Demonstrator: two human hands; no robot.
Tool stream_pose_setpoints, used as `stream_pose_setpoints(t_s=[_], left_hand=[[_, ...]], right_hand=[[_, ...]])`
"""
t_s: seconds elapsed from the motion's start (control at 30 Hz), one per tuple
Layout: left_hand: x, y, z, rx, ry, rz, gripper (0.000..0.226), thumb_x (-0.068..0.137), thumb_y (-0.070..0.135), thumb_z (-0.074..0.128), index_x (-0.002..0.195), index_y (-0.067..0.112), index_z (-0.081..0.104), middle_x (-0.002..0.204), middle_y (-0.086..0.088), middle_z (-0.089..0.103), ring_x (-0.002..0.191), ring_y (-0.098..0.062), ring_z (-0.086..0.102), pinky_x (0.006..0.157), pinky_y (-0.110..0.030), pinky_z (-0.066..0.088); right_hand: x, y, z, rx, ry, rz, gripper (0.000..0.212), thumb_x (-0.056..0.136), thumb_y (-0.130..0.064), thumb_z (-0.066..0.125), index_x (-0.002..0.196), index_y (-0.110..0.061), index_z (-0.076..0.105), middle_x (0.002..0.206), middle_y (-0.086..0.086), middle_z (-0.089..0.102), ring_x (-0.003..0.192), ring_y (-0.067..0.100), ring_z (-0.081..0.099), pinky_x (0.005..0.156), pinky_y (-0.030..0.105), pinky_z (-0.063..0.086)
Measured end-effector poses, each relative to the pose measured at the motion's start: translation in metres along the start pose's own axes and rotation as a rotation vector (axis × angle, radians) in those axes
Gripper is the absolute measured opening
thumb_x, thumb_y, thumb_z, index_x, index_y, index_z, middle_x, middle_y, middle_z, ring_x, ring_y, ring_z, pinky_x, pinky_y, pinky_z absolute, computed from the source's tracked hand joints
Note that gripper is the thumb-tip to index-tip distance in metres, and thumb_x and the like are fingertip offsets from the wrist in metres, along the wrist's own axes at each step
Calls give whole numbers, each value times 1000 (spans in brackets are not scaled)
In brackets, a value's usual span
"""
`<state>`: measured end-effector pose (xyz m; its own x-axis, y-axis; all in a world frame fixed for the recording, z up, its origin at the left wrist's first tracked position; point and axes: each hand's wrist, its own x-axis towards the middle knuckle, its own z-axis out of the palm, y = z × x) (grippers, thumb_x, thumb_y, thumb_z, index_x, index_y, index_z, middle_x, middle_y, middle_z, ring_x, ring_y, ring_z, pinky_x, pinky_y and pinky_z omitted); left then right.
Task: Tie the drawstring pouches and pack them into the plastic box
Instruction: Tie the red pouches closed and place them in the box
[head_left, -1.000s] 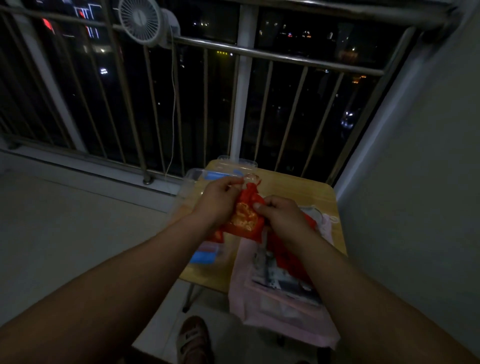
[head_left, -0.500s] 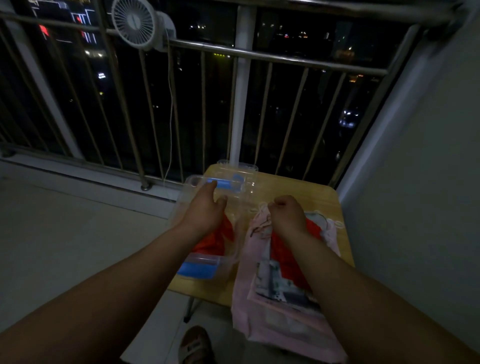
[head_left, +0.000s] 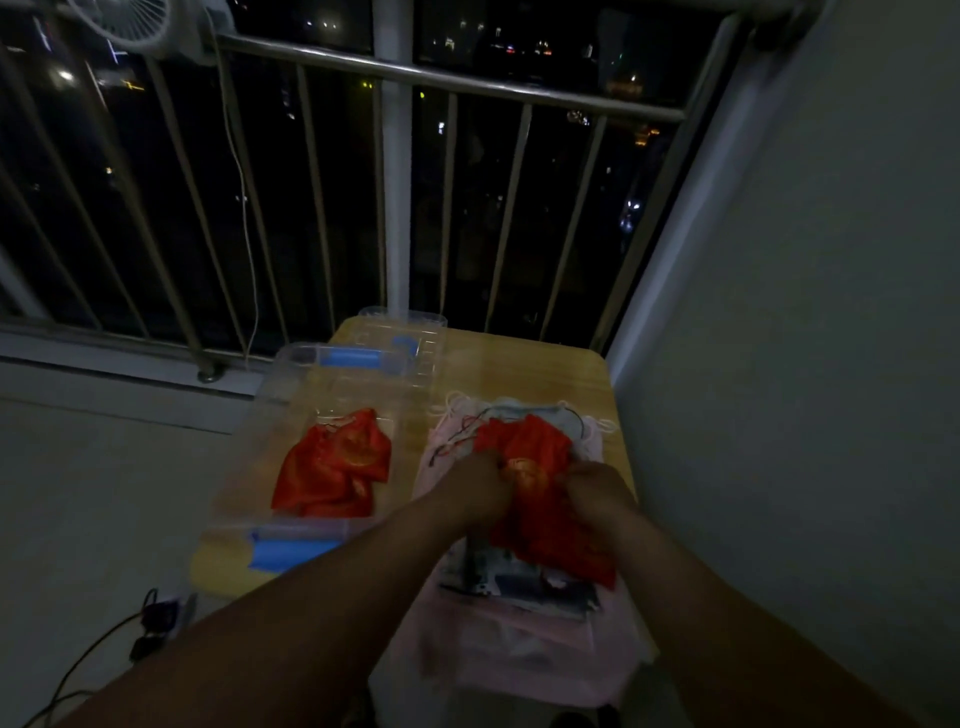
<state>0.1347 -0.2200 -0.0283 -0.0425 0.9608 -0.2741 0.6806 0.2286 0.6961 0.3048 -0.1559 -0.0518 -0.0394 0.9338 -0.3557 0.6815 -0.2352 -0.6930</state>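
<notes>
Two hands on one pouch, and only the head view to go on (it's dark and a bit smeary). The left hand (head_left: 475, 486) and right hand (head_left: 597, 488) are both curled into the red pouch (head_left: 524, 441) and pinching its cloth from either side. I can't make out individual fingers.

The pouch sits on top of the pile (head_left: 519, 649) of pink ones on the right half of the table (head_left: 519, 369). Its long axis runs roughly 11 to 5. The mouth end points to about 11, with dark strings (head_left: 457, 441) trailing off toward 10. They look loose, so my guess is it needs tying before it gets packed.

What matters for the next move is that the box (head_left: 291, 358) lies at about 9 to 10 o'clock from the hands, just beside the pile. It's open, with red packed pouches (head_left: 332, 462) already lying inside. The left hand is nearer, so I'd expect the drop to go that way. The lid (head_left: 402, 322) sits behind the box at 12.

As for the surface and the room, it's a small wooden table pushed up to a balcony rail (head_left: 452, 78), with a wall (head_left: 805, 338) close by at 3. A fan (head_left: 124, 21) is clipped up at 10 or 11. There's bare floor (head_left: 93, 493) at 9 and a cable (head_left: 78, 665) down at 8.
</notes>
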Motion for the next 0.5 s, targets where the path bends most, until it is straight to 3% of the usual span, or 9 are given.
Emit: stream_pose_setpoints(t_s=[0.13, 0.23, 0.33, 0.4, 0.5], left_hand=[[7, -9, 17, -81, -79, -53, 35, 99, 44, 52, 116, 20, 71, 114, -8, 73, 101, -25, 70, 95, -43, 57], [17, -14, 23, -125, -42, -77, 34, 95, 46, 52, 110, 20, 68, 111, -6, 72, 97, -22, 69, 92, -42, 58], [35, -27, 28, -285, 45, -75, 56, 80, 60, 55, 131, 37, 58, 122, 4, 70, 106, -17, 67, 93, -39, 57], [51, -37, 33, -350, 99, -48, 46, 80, 53, 59, 125, 43, 61, 119, 11, 72, 108, -12, 68, 94, -38, 57], [37, -15, 14, -495, 127, -38, 31, 87, 43, 65, 116, 36, 69, 110, 10, 75, 102, -13, 72, 93, -41, 60]], right_hand=[[6, -5, 4, 163, -35, 33, 13, 88, -25, 71, 99, -19, 75, 95, 10, 75, 86, 28, 70, 78, 36, 56], [19, -4, 3, 55, -23, 3, 21, 92, -29, 66, 107, -16, 74, 99, 6, 73, 81, 20, 66, 67, 26, 50], [26, 0, 4, 152, 3, 22, 24, 87, -25, 72, 109, -18, 76, 105, 5, 74, 88, 24, 70, 83, 36, 59], [25, -4, 3, 221, 40, -11, 29, 87, -23, 74, 116, -21, 74, 111, 3, 74, 93, 25, 70, 88, 42, 59], [24, -18, 2, 293, 80, -114, 17, 92, -22, 70, 108, -24, 75, 107, 0, 76, 94, 23, 71, 92, 45, 58]])
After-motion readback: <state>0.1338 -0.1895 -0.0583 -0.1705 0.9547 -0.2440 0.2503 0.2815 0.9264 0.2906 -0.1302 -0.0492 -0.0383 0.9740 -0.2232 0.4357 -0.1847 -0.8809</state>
